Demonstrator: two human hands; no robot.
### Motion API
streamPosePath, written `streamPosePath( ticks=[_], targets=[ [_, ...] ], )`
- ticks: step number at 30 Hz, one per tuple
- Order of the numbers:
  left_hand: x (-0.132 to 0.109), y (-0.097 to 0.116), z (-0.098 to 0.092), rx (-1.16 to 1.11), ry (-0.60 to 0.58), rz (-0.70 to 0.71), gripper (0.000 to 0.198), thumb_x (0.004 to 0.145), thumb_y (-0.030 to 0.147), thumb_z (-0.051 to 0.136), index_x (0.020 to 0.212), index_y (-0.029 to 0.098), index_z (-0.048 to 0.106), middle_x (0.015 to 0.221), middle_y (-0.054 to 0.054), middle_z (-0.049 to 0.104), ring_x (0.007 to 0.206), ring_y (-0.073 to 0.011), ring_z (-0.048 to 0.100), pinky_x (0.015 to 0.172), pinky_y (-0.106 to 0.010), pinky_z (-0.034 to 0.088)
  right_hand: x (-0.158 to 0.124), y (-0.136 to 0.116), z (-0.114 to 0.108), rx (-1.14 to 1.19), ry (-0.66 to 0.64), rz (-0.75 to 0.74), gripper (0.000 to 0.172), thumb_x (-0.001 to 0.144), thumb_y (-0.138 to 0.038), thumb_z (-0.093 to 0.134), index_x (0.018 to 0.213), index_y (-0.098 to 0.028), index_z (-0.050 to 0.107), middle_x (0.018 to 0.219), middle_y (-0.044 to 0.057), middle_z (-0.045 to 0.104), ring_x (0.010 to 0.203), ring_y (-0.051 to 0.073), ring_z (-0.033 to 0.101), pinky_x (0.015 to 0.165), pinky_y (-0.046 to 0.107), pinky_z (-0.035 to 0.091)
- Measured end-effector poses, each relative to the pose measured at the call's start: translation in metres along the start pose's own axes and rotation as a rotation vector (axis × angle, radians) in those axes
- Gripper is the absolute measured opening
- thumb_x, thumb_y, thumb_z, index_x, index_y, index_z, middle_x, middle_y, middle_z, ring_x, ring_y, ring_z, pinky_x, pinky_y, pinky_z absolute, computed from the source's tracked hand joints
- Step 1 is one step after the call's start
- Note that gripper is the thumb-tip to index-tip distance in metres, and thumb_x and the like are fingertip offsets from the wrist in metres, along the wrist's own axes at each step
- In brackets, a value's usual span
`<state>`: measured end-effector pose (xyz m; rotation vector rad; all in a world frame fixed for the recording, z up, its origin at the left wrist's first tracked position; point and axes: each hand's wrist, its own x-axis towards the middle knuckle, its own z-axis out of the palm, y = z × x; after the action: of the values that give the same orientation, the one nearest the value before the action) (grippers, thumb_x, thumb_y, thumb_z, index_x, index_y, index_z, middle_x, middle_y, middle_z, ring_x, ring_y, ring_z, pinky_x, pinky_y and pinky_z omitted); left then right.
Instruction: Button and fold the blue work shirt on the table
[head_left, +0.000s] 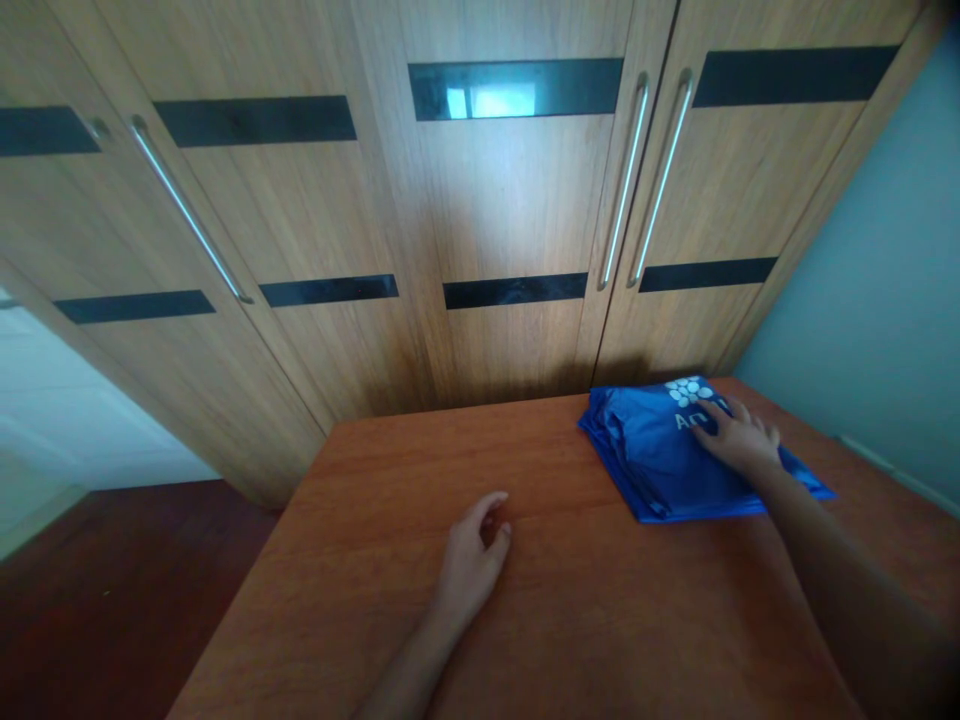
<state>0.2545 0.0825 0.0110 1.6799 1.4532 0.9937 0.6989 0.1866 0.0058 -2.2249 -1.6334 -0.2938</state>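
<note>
The left hand [471,560] and right hand [739,442] are bare, like the slender forearms [817,540] (tapering wristward).

your counter [390,480] lies before you, with the cupboard [510,190] behind it, across its far side. the folded bundle [645,440] lies on the counter's far right part, near the cupboard doors. your right hand [739,440] is on top of the bundle; your left hand [474,555] is over the counter, left of the bundle and nearer you. the wall [885,300] stands to your right, the floor [135,580] shows left of the counter.
</note>
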Motion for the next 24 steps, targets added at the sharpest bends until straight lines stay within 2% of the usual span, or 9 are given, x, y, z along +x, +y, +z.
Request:
streamPosePath(
  ticks=[3,6,11,14,16,18,20,24],
  targets=[
    [0.003,0.002,0.005,0.091,-0.028,0.000,0.040,0.082,0.022,0.052,0.122,0.020,0.057,0.126,-0.009,0.062,0.116,-0.0224,0.058,0.101,-0.040,0.044,-0.004,0.005,0.013,-0.037,-0.114,0.028,0.053,0.088,-0.047,0.050,0.136,-0.027,0.048,0.145,0.022,0.035,0.120,0.042,0.046,0.086,0.058,0.039],
    [0.010,0.009,0.017,0.243,-0.064,0.044,0.042,0.085,0.028,0.050,0.126,0.019,0.054,0.130,-0.010,0.059,0.122,-0.0231,0.053,0.105,-0.040,0.039,-0.014,-0.012,0.017,-0.059,-0.141,0.024,0.053,0.090,-0.050,0.042,0.139,-0.029,0.044,0.149,0.019,0.028,0.123,0.041,0.043,0.089,0.058,0.040],
    [0.034,0.033,0.063,0.453,-0.098,0.202,0.056,0.090,0.045,0.043,0.136,0.014,0.043,0.136,-0.014,0.053,0.127,-0.0266,0.046,0.111,-0.045,0.028,-0.036,-0.063,0.009,-0.088,-0.142,0.036,0.053,0.090,-0.047,0.041,0.139,-0.030,0.044,0.150,0.016,0.025,0.123,0.039,0.042,0.090,0.055,0.039],
    [0.047,0.047,0.090,0.562,-0.089,0.201,0.066,0.090,0.053,0.039,0.142,0.013,0.033,0.138,-0.017,0.050,0.128,-0.0306,0.043,0.109,-0.050,0.027,-0.054,-0.098,0.004,-0.107,-0.080,0.032,0.051,0.089,-0.045,0.044,0.137,-0.027,0.048,0.149,0.018,0.028,0.120,0.037,0.043,0.088,0.052,0.039],
    [0.052,0.049,0.097,0.641,-0.074,0.177,0.066,0.089,0.049,0.043,0.142,0.011,0.031,0.140,-0.020,0.046,0.130,-0.0328,0.041,0.109,-0.051,0.027,-0.065,-0.118,0.002,-0.120,-0.045,0.042,0.049,0.089,-0.043,0.045,0.135,-0.026,0.050,0.148,0.018,0.029,0.119,0.037,0.043,0.088,0.051,0.038],
    [0.052,0.046,0.094,0.692,-0.060,0.169,0.064,0.088,0.041,0.047,0.142,0.010,0.032,0.142,-0.021,0.044,0.132,-0.0334,0.038,0.109,-0.051,0.024,-0.075,-0.136,-0.001,-0.127,-0.034,0.066,0.048,0.089,-0.040,0.046,0.134,-0.026,0.051,0.148,0.019,0.028,0.119,0.037,0.043,0.087,0.051,0.037],
    [0.047,0.038,0.082,0.724,-0.065,0.166,0.063,0.087,0.036,0.047,0.143,0.011,0.031,0.145,-0.020,0.041,0.134,-0.0329,0.035,0.110,-0.053,0.022,-0.084,-0.151,-0.005,-0.117,-0.047,0.079,0.046,0.089,-0.039,0.047,0.133,-0.025,0.052,0.149,0.019,0.028,0.119,0.038,0.042,0.087,0.051,0.036],
    [0.031,0.023,0.040,0.812,-0.087,0.128,0.062,0.089,0.035,0.044,0.144,0.010,0.030,0.147,-0.021,0.039,0.136,-0.0328,0.034,0.110,-0.056,0.022,-0.106,-0.180,-0.018,-0.046,-0.099,-0.013,0.048,0.087,-0.038,0.051,0.132,-0.022,0.052,0.149,0.022,0.025,0.121,0.039,0.041,0.088,0.051,0.036]
  ],
)
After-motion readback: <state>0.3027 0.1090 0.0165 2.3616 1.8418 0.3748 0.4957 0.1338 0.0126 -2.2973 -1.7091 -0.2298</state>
